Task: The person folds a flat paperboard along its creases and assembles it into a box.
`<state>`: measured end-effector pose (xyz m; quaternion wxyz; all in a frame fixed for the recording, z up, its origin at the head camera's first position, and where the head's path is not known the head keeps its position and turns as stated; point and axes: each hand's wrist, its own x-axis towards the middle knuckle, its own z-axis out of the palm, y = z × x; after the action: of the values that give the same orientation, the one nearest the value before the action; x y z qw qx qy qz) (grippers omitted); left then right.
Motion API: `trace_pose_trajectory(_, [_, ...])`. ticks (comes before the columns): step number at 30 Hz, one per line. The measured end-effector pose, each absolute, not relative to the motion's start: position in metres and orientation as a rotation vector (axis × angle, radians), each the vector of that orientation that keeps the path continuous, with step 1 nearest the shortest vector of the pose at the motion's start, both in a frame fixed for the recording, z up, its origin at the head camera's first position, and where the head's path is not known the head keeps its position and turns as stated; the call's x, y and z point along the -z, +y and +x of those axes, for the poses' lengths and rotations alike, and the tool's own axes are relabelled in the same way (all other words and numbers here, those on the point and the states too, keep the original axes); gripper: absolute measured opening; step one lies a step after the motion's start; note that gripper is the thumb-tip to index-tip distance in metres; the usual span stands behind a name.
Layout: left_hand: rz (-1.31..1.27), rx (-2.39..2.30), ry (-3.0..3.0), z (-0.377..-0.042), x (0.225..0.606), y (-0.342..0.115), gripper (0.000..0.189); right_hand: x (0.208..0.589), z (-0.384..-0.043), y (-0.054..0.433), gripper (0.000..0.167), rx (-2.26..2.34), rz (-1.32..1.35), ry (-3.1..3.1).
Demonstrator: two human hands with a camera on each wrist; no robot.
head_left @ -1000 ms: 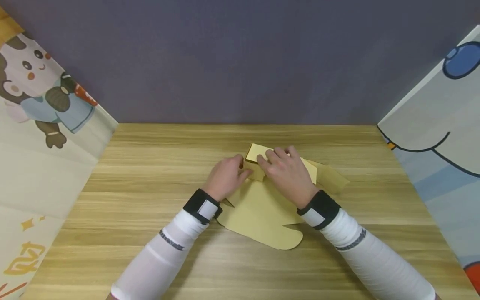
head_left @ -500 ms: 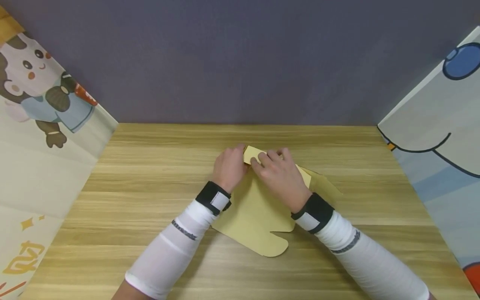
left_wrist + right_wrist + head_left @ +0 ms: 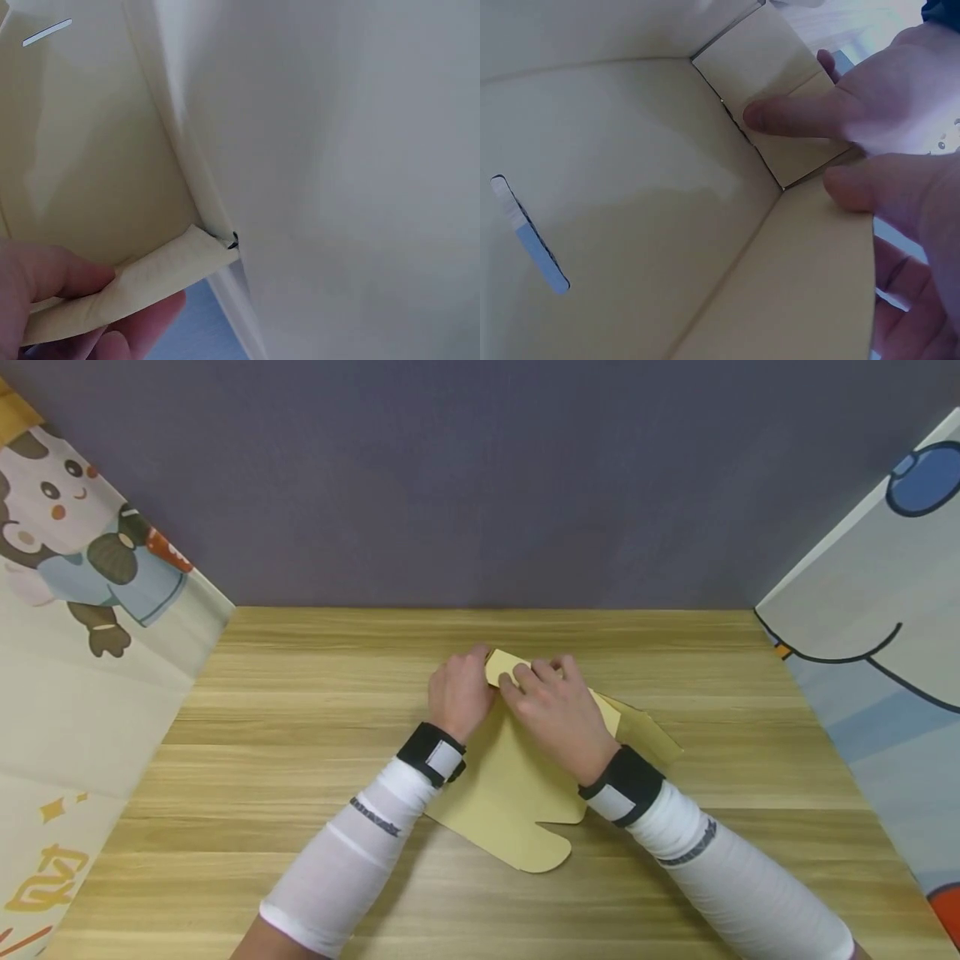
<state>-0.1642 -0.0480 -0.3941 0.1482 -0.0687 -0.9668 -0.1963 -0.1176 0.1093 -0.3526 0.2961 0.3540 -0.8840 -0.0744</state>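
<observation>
A tan cardboard box blank (image 3: 517,793), partly folded, lies on the table with a rounded tab (image 3: 547,852) toward me. My left hand (image 3: 459,693) is at its far left corner. In the left wrist view that hand pinches a folded end wall (image 3: 142,289), thumb inside and fingers outside. My right hand (image 3: 558,714) grips the raised far side wall (image 3: 506,667); in the right wrist view its thumb (image 3: 847,187) lies on the inner face. There, the left thumb (image 3: 761,116) presses the end wall's inside. A narrow slot (image 3: 531,234) pierces a panel.
The wood-grain table (image 3: 300,693) extends around the cardboard. A dark grey panel (image 3: 480,485) rises behind it. Cartoon-printed panels (image 3: 112,710) flank the table on both sides. One cardboard flap (image 3: 652,735) sticks out to the right.
My left hand has moved forward and right, closing round the end wall, whose inner flap was visible before. The cardboard has shifted slightly left and turned. My right hand keeps its hold.
</observation>
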Motion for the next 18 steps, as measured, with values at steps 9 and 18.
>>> trace_pose_trajectory(9, [-0.191, 0.617, -2.734, -0.1665, 0.3955, -0.0470, 0.031, 0.3519, -0.1180, 0.1097, 0.024, 0.192, 0.938, -2.343])
trace_pose_trajectory(18, [-0.215, 0.582, -2.715, -0.1604, 0.3909, -0.0478, 0.037, 0.3540, -0.1213, 0.1125, 0.024, 0.180, 0.936, -2.345])
